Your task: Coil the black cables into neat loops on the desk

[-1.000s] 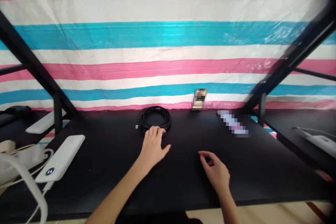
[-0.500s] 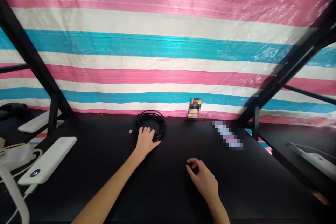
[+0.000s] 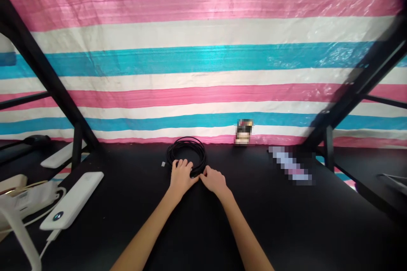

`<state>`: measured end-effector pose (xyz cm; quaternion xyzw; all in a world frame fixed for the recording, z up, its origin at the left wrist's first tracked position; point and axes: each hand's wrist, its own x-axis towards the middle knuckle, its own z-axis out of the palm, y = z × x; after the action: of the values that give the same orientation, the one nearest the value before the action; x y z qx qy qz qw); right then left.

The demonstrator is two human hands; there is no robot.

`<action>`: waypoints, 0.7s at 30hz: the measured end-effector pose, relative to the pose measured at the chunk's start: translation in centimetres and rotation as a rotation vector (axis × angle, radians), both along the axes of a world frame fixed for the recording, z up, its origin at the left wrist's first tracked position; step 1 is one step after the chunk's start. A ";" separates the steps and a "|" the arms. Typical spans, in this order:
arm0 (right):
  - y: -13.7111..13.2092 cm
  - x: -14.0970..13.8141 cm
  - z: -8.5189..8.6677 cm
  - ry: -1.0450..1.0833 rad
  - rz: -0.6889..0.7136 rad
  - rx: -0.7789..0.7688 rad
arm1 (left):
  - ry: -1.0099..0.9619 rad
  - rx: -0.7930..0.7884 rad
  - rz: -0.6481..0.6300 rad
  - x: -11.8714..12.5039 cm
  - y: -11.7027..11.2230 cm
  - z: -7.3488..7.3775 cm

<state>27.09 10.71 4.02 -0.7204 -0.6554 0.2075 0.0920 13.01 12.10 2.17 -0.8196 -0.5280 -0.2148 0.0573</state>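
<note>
A coiled black cable (image 3: pixel 201 152) lies on the black table near its back edge, with a pale connector (image 3: pixel 163 164) poking out at its left. My left hand (image 3: pixel 182 178) rests on the near left part of the coil, fingers curled over the loops and thumb stretched right along the near edge. At the coil's near right side, my right hand (image 3: pixel 214 180) has its thumb and forefinger pinched together against the cable, close to the left thumb. Exactly which strand those fingertips hold is hidden.
A white power bank (image 3: pixel 73 199) with a plugged-in cord lies to the left, beside white adapters (image 3: pixel 34 197). Blurred-out items stand at the back (image 3: pixel 243 132) and lie at right (image 3: pixel 291 166). Black metal frame bars (image 3: pixel 51 80) slant up both sides before a striped sheet (image 3: pixel 203 59).
My right hand has moved left and forward from the bare tabletop to the coil. The left hand stays on the cable. The view has shifted slightly.
</note>
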 end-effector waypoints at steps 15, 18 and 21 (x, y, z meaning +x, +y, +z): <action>-1.2 1.2 -0.5 0.147 -0.026 0.088 | 0.015 0.063 0.237 -11.5 0.5 -0.1; -1.3 1.0 -0.8 0.129 -0.042 0.126 | 0.010 0.046 0.289 -13.1 0.9 0.0; -1.3 0.8 -1.0 0.106 -0.050 0.162 | 0.006 -0.017 0.337 -13.5 0.8 0.2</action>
<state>27.92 9.42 3.02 -0.7148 -0.6461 0.1892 0.1894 -0.49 12.90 2.41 -0.7206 -0.6595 -0.1952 0.0874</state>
